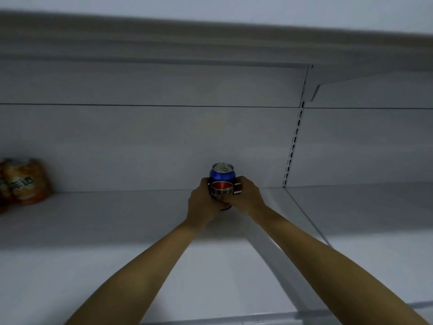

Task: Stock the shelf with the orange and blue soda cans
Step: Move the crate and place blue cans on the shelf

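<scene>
Blue soda can (222, 181) upright at middle of shelf (117, 231), near back wall (164, 141), silver top with pull tab facing up. Label: Pepsi red-white-blue globe, white Chinese characters beneath, too blurred to read. Left hand (203, 201) and right hand (246, 195) both wrapped round can from either side, fingers curled on lower body. Orange soda cans (25, 181) far left of blue can, at frame edge, green characters on label, blurred. Slotted upright rail (293, 146) right of blue can.
</scene>
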